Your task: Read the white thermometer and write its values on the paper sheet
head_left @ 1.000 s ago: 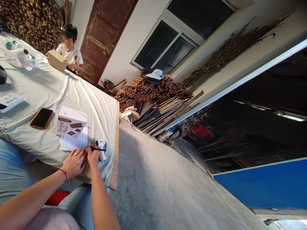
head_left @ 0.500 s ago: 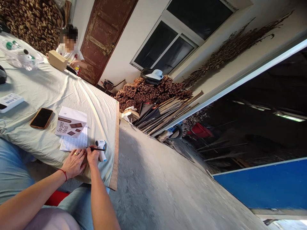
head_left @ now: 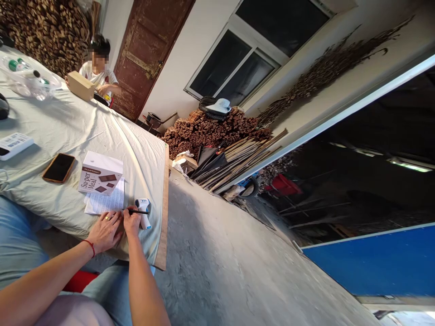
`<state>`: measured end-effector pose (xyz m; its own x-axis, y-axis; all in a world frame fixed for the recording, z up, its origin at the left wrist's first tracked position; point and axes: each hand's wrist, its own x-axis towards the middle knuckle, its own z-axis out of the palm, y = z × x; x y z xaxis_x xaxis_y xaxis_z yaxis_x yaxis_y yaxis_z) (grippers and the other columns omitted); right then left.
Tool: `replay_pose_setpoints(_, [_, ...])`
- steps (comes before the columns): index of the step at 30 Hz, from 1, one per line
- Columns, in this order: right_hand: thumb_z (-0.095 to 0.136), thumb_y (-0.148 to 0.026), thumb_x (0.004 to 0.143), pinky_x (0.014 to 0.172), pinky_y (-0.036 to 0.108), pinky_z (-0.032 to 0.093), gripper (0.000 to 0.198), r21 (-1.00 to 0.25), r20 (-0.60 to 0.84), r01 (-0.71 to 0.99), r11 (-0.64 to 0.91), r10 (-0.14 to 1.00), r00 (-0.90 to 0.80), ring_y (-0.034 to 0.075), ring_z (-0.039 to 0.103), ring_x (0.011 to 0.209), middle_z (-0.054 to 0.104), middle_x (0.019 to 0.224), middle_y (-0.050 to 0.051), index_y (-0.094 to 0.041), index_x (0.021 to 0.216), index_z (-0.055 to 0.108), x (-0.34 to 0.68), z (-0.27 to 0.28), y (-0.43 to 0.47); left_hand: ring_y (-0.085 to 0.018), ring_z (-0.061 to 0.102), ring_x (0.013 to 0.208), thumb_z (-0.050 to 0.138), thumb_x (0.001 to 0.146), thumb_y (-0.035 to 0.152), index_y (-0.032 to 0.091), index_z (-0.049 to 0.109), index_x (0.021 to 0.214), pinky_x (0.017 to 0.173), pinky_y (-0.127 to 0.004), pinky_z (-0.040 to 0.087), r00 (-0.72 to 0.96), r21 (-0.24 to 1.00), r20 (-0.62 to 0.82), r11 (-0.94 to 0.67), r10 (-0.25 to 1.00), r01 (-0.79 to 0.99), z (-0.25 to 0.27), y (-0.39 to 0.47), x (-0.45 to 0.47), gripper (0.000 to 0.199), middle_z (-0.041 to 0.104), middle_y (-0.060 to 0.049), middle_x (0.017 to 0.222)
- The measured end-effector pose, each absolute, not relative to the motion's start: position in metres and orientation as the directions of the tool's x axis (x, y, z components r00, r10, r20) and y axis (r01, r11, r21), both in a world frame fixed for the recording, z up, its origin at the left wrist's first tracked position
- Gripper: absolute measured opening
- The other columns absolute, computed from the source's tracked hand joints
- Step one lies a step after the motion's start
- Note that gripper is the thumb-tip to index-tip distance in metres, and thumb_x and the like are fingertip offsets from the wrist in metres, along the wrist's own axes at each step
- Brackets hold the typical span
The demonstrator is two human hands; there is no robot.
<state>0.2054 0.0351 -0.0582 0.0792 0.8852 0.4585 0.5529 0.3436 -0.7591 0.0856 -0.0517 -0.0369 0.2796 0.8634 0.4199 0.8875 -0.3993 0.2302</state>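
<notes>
My right hand grips a black pen, its tip down by the lower right corner of a handwritten sheet of paper. Flat on the sheet's lower edge and the cloth, my left hand lies with its fingers stretched out, a ring on one finger. A white box printed "Super Meal" stands over the upper part of the paper and hides it. Just right of my right hand is a white infrared thermometer, partly behind the pen.
On the cloth-covered table lie a phone and a white device. Plastic bottles are at the far left. Behind a cardboard box a person sits. The table's wooden edge is to my right.
My hands, the pen and the paper show no clear movement. Across the table the other person has shifted slightly.
</notes>
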Motion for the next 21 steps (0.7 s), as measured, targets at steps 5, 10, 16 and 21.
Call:
replay_pose_setpoints(5, [0.051, -0.022, 0.079, 0.069, 0.031, 0.053, 0.008, -0.767, 0.442, 0.549, 0.333, 0.894, 0.076, 0.021, 0.065, 0.066, 0.067, 0.065, 0.005, -0.021, 0.072, 0.053, 0.2054, -0.0565, 0.0353, -0.027, 0.048, 0.126, 0.048, 0.090, 0.033, 0.016, 0.055, 0.132, 0.110, -0.045, 0.034, 0.282, 0.230, 0.427, -0.404, 0.859, 0.885, -0.0387, -0.0510, 0.0856, 0.045, 0.059, -0.013, 0.136])
replay_pose_setpoints(10, [0.051, -0.021, 0.079, 0.069, 0.032, 0.053, 0.008, -0.757, 0.436, 0.567, 0.326, 0.898, 0.066, 0.021, 0.065, 0.067, 0.067, 0.065, 0.005, -0.021, 0.071, 0.053, 0.2053, -0.0549, 0.0353, -0.027, 0.049, 0.125, 0.050, 0.089, 0.032, 0.017, 0.055, 0.131, 0.109, -0.044, 0.034, 0.276, 0.243, 0.438, -0.409, 0.855, 0.880, -0.0390, -0.0505, 0.0860, 0.045, 0.059, -0.012, 0.134])
replay_pose_setpoints(16, [0.051, -0.021, 0.077, 0.069, 0.032, 0.052, 0.007, -0.761, 0.418, 0.569, 0.310, 0.906, 0.065, 0.022, 0.064, 0.066, 0.066, 0.065, 0.005, -0.022, 0.070, 0.052, 0.2054, -0.0555, 0.0350, -0.027, 0.049, 0.126, 0.050, 0.089, 0.032, 0.015, 0.055, 0.131, 0.111, -0.044, 0.033, 0.278, 0.232, 0.429, -0.402, 0.859, 0.886, -0.0394, -0.0511, 0.0853, 0.045, 0.059, -0.013, 0.135])
replay_pose_setpoints(21, [0.047, -0.024, 0.081, 0.071, 0.033, 0.052, 0.009, -0.801, 0.409, 0.522, 0.293, 0.905, 0.120, 0.022, 0.064, 0.069, 0.065, 0.069, 0.007, -0.021, 0.074, 0.052, 0.2077, -0.0570, 0.0355, -0.027, 0.048, 0.127, 0.049, 0.090, 0.034, 0.016, 0.056, 0.130, 0.111, -0.044, 0.033, 0.279, 0.222, 0.418, -0.395, 0.865, 0.891, -0.0380, -0.0508, 0.0868, 0.044, 0.059, -0.012, 0.136])
